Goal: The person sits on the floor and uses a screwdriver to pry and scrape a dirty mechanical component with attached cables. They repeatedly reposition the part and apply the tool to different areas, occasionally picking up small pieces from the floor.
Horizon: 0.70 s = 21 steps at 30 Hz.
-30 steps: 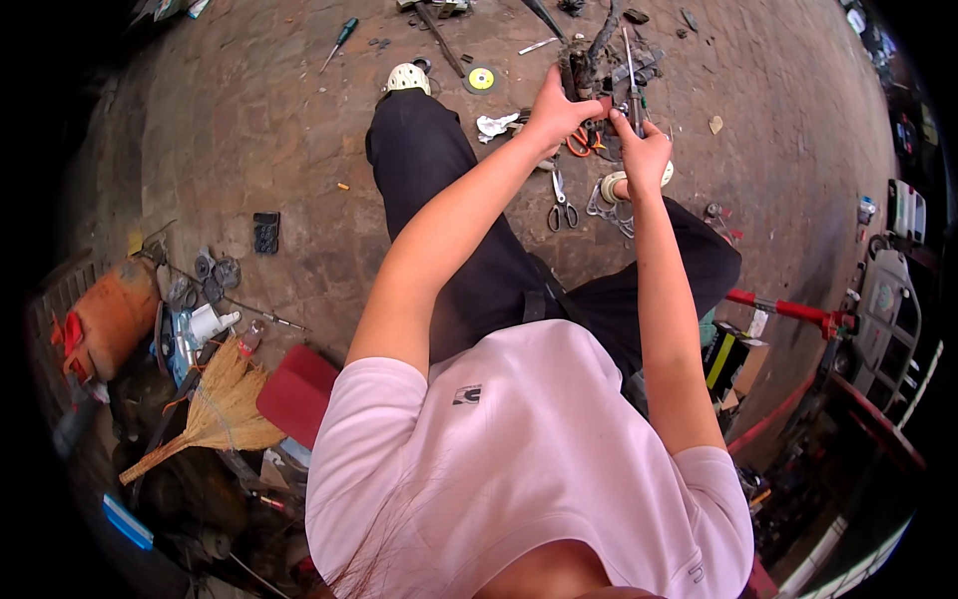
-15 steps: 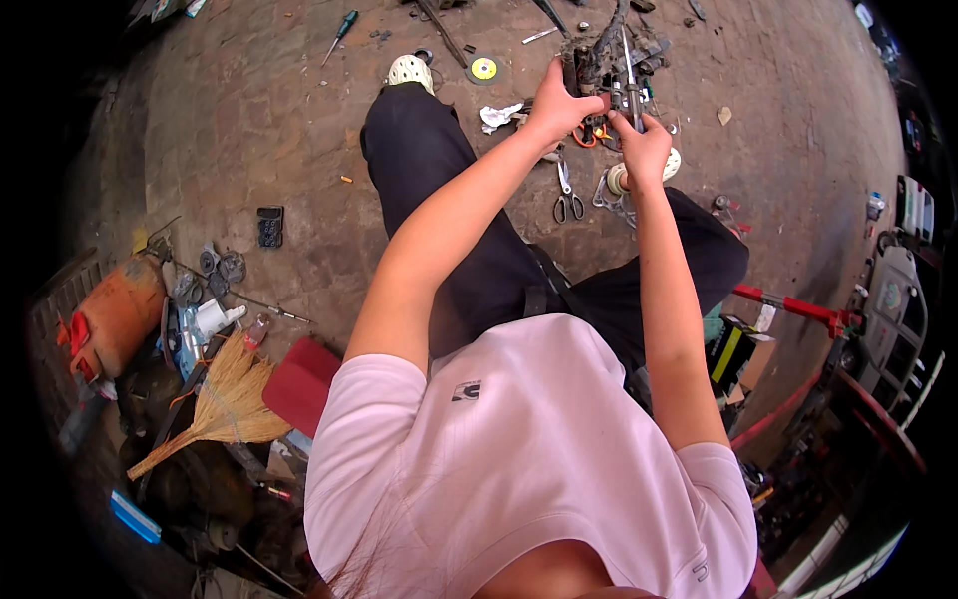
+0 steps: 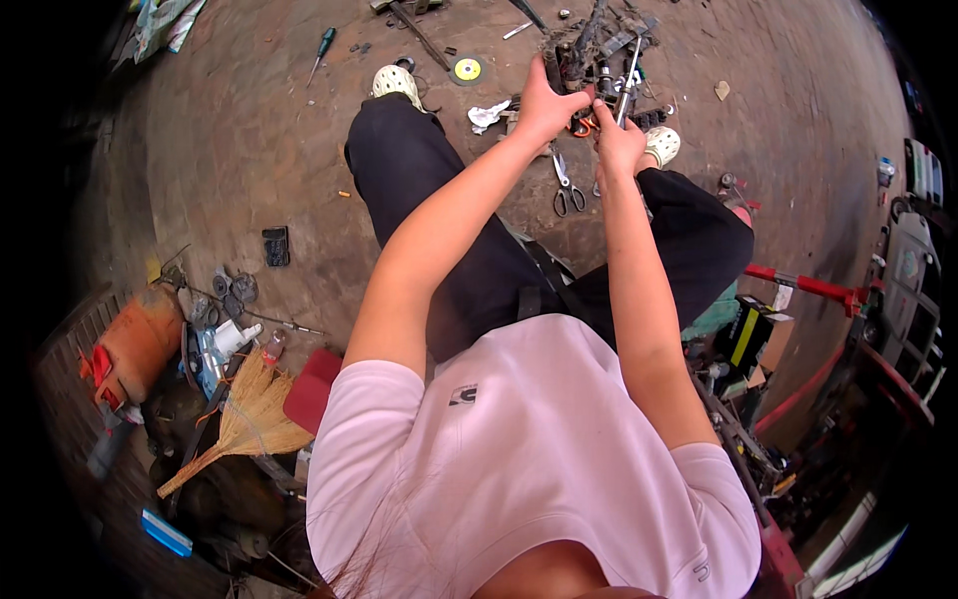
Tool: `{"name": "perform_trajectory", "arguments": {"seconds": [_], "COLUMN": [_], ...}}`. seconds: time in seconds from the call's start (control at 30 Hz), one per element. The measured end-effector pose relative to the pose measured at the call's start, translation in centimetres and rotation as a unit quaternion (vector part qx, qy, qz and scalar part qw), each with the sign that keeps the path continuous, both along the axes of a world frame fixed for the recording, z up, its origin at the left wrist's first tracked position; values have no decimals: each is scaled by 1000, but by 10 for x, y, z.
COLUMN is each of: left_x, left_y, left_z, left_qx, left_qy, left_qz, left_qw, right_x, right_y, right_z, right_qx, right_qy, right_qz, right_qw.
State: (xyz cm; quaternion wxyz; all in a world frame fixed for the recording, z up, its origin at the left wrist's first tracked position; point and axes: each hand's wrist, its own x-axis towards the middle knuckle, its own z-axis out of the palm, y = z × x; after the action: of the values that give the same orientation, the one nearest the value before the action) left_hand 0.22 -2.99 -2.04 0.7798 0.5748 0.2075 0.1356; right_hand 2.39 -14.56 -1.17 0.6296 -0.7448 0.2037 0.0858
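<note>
grey, greasy metal machine part [image 3: 589, 45]: held up above the brick floor [image 3: 249, 130], between your knees. your left hand [image 3: 544, 100] is clamped on its lower side; your right hand [image 3: 619, 140] is closed round a thin metal rod [image 3: 629, 80] set against it. steel scissors [image 3: 567, 190] lie below; yellow disc [image 3: 467, 69] nearby.

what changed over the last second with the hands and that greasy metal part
Little changed. Both hands drifted toward the top of the view along with everything else, so the head seems to have tipped. The left hand keeps its grip on the dark metal assembly, and the right hand still holds the thin metal tool against it. Scissors and the yellow disc lie where they were.
</note>
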Motion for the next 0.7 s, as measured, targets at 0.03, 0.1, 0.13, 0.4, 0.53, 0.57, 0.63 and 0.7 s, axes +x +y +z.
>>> {"name": "perform_trajectory", "arguments": {"seconds": [0.03, 0.1, 0.13, 0.4, 0.53, 0.57, 0.63, 0.7], "left_x": [2, 2, 1, 1, 1, 2, 2, 1], "left_y": [0, -2, -3, -6, -4, -5, -5, -9], "left_z": [-2, -2, -1, 3, 12, 9, 1, 0], "left_qx": [5, 26, 36, 49, -17, -18, -20, -46], "left_qy": [-8, -4, -1, 5, 50, 51, 55, 60], "left_qz": [1, 0, 0, -21, -56, -55, -50, -52], "left_qw": [1000, 1000, 999, 999, 997, 997, 997, 996], "right_x": [-1, 0, -1, 1, -10, -6, -11, -12], "right_y": [1, 0, -1, -8, -13, -21, -21, -27], "right_z": [3, 3, 3, -11, -2, -15, -8, -9], "right_qx": [19, 40, 50, 20, -41, -64, -48, -19], "right_qy": [19, 9, 5, -66, -133, -155, -172, -168], "right_qz": [-12, -12, -11, 1, 29, 44, 37, 40], "right_qw": [1000, 999, 999, 998, 990, 985, 983, 985]}}
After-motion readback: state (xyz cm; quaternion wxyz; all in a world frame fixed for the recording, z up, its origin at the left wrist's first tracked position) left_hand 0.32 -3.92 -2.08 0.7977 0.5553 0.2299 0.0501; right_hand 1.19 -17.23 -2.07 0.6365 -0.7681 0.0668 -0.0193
